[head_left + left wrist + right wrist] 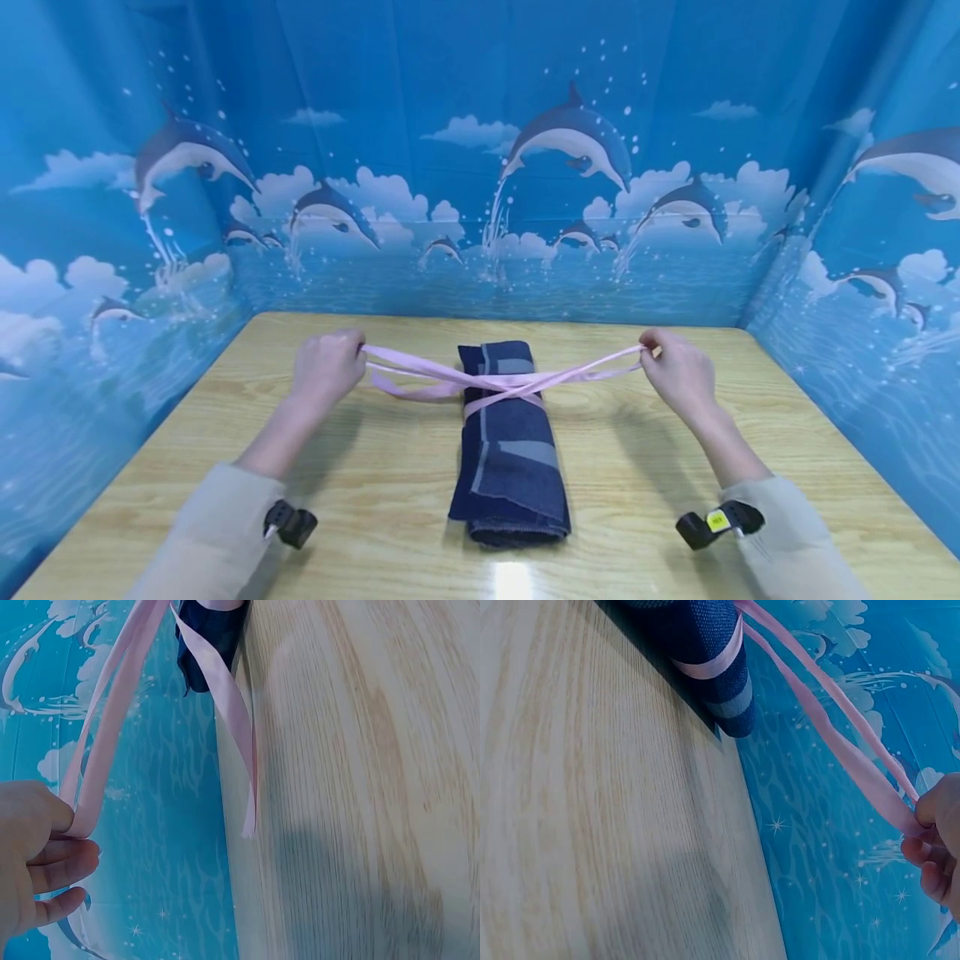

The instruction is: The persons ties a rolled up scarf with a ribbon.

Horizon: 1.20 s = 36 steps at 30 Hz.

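A dark blue denim cloth (517,475), folded or rolled into a long bundle, lies on the table with a pink ribbon (517,383) wrapped around its upper half and crossed on top. To the left of the bundle, my left hand (328,362) pinches a loop of the ribbon and holds it off the table. On the other side my right hand (681,373) pinches a second ribbon loop between thumb and fingers. Both loops stretch out sideways. In the left wrist view, a loose ribbon end (232,712) hangs beside the held loop.
The wooden table (360,517) carries the bundle near its middle. A blue dolphin-print curtain (465,275) encloses the table at the back and both sides. Black wrist cameras are strapped over the left sleeve (217,525) and right sleeve (795,533).
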Each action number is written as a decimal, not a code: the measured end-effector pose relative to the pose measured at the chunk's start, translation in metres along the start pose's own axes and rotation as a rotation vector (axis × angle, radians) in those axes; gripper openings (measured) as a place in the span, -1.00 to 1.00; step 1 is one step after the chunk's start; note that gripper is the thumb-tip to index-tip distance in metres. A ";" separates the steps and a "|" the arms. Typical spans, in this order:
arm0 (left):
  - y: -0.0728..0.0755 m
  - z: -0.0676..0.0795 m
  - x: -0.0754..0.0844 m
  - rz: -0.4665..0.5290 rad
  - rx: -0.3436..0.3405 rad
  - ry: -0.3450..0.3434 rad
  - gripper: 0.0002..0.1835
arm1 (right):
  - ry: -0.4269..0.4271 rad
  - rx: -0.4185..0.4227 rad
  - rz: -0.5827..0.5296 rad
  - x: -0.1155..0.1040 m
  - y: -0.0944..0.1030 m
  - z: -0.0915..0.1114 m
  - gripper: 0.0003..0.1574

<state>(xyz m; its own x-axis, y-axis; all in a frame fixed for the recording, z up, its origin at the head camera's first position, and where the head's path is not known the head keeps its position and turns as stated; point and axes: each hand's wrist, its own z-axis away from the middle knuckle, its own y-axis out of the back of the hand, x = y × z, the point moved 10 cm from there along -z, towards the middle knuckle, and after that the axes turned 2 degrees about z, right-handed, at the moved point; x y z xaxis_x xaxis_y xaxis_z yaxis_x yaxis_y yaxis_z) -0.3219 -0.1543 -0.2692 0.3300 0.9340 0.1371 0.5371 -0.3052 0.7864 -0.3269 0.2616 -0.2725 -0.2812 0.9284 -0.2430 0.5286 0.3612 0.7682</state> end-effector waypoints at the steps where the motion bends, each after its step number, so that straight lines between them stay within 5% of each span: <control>1: 0.001 0.000 -0.001 -0.003 0.004 -0.001 -0.92 | 0.006 0.006 -0.001 0.001 0.001 0.000 -0.86; 9: 0.003 0.001 -0.016 -0.010 -0.027 0.065 -0.88 | 0.021 0.045 -0.015 0.012 0.010 0.004 -0.85; 26: 0.008 0.005 -0.031 -0.032 -0.063 0.085 -0.88 | 0.022 0.020 -0.004 0.030 0.024 0.008 -0.84; 36: 0.004 0.007 -0.047 -0.043 -0.141 0.123 -0.84 | 0.017 0.031 -0.009 0.043 0.035 0.009 -0.83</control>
<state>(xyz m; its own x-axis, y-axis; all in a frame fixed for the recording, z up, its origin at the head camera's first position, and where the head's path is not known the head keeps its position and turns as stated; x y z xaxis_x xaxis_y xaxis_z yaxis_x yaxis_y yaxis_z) -0.3300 -0.2005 -0.2769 0.2074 0.9638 0.1673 0.4315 -0.2436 0.8686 -0.3132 0.3149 -0.2608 -0.2995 0.9235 -0.2397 0.5508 0.3725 0.7469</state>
